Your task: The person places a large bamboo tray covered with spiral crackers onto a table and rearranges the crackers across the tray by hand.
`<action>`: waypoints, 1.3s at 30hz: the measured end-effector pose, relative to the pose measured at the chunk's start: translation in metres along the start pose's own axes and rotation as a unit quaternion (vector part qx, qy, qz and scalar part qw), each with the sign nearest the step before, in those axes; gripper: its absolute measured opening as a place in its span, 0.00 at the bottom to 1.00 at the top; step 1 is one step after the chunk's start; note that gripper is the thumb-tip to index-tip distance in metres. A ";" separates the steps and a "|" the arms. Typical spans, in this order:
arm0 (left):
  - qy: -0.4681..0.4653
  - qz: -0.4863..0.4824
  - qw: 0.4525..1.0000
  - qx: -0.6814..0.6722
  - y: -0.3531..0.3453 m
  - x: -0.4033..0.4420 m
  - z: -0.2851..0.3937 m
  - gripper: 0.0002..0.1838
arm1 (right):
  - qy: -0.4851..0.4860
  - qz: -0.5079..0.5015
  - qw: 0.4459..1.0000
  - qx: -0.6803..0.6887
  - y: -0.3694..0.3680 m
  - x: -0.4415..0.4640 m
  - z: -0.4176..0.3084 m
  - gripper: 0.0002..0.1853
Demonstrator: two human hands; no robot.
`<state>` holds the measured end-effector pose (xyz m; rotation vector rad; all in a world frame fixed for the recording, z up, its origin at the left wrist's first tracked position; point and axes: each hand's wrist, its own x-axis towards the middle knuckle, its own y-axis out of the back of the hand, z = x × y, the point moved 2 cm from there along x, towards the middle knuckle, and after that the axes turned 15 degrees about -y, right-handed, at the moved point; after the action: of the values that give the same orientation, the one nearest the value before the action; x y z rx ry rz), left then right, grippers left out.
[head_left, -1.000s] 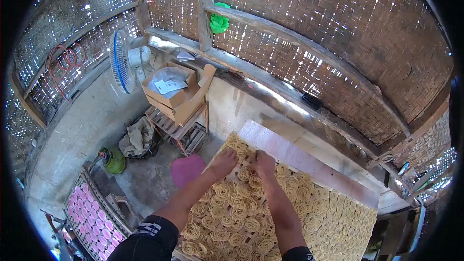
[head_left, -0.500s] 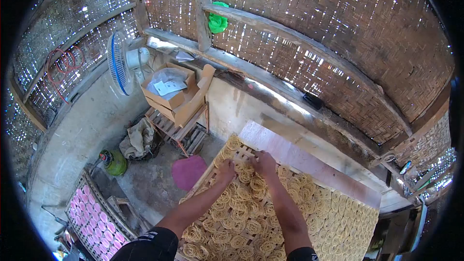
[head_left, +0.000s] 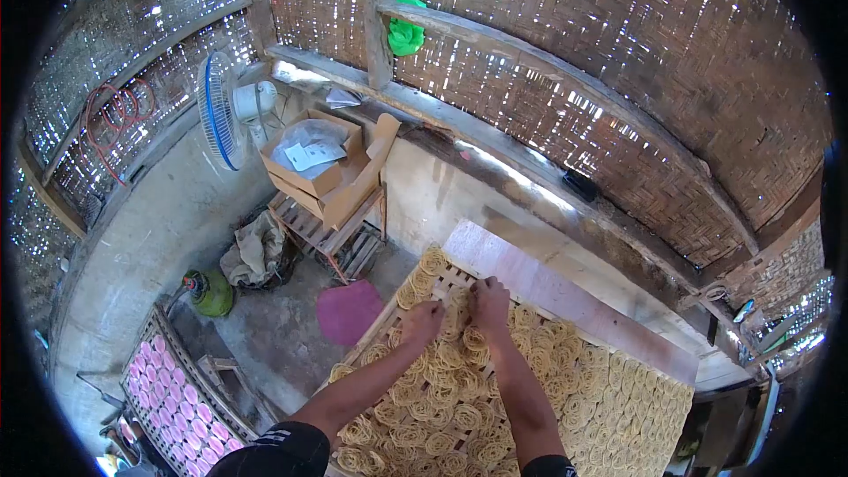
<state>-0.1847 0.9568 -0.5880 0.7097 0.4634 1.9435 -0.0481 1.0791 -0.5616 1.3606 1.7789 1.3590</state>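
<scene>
Coiled yellow noodle nests (head_left: 455, 411) cover a slatted rack (head_left: 452, 276) in front of me. Near its far end, my left hand (head_left: 422, 321) is closed with the fingertips at the side of a noodle nest (head_left: 456, 311). On the other side of that nest, my right hand (head_left: 490, 303) curls its fingers down against the noodles. The nest lies between the two hands, partly covered by them. A row of nests (head_left: 422, 276) runs along the rack's left edge, and bare slats show beside it. Flatter, tightly set nests (head_left: 627, 406) fill the right side.
A pale board (head_left: 565, 291) borders the rack along the wall. Beyond stand a fan (head_left: 219, 112) and an open cardboard box (head_left: 305, 190) on a wooden stand (head_left: 353, 256). A green gas cylinder (head_left: 209, 293) and a tray of pink discs (head_left: 172, 397) are at left.
Both hands have shifted slightly to the right and nearer to me, the left a little more. A noodle nest now shows more clearly between them. The view has moved slightly.
</scene>
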 end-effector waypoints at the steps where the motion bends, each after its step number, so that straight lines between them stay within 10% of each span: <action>1: 0.001 -0.009 1.000 0.010 0.000 -0.001 -0.002 0.13 | -0.002 0.016 1.000 0.000 0.002 0.002 0.000 0.10; 17: -0.242 -0.181 0.890 0.340 0.043 0.044 -0.027 0.13 | 0.262 -0.019 0.950 -0.167 -0.048 0.058 -0.065 0.10; 22: -0.290 -0.201 0.864 0.358 0.045 0.047 -0.031 0.14 | -0.048 0.002 0.988 0.147 -0.022 0.069 -0.062 0.10; 27: -0.055 -0.091 0.975 0.197 0.045 0.064 -0.044 0.14 | -0.291 -0.188 0.797 0.496 -0.015 0.064 -0.016 0.09; 31: 0.019 0.054 0.998 0.010 0.058 0.083 -0.045 0.14 | -0.153 -0.037 0.987 0.020 -0.006 0.043 0.003 0.10; 39: 0.015 -0.028 0.994 0.105 0.066 0.083 -0.041 0.12 | 0.124 -0.044 0.991 -0.001 -0.014 -0.033 -0.076 0.20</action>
<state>-0.2849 1.0001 -0.5566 0.7934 0.7079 1.8727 -0.1061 1.0187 -0.5521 1.1363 1.9722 1.5349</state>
